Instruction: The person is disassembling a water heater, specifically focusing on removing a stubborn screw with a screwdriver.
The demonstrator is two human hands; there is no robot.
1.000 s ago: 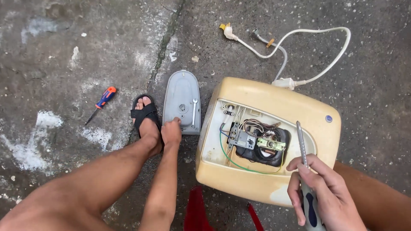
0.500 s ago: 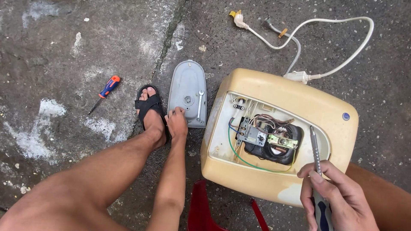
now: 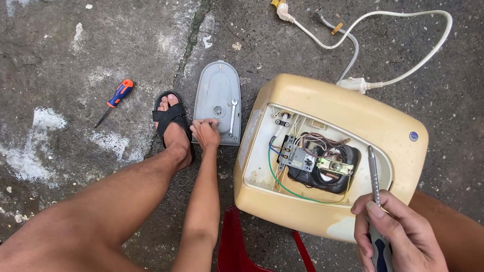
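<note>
Now, relative to the opened cream water heater [image 3: 333,151], left hand [image 3: 205,134] has shifted onto the near edge of the grey cover plate [image 3: 218,100] just left, fingers curled touching it, while right hand [image 3: 398,234] stays clamped on the screwdriver [image 3: 374,176] at its front-right rim.

Near your left hand [image 3: 205,133] you see a plain grey cover panel [image 3: 218,100] with a silver wrench [image 3: 232,117] on it, and a black sandal [image 3: 169,123] just beside it. Further out lies a screwdriver [image 3: 116,99] with an orange and blue handle. Your right hand [image 3: 396,231] grips a silver-shafted screwdriver [image 3: 373,176] with a blue and grey handle, by the cream-yellow heater casing [image 3: 348,113]. Inside run green, blue and brown wires [image 3: 282,179] around a black part [image 3: 322,168]. The cord [image 3: 403,35] is white.
</note>
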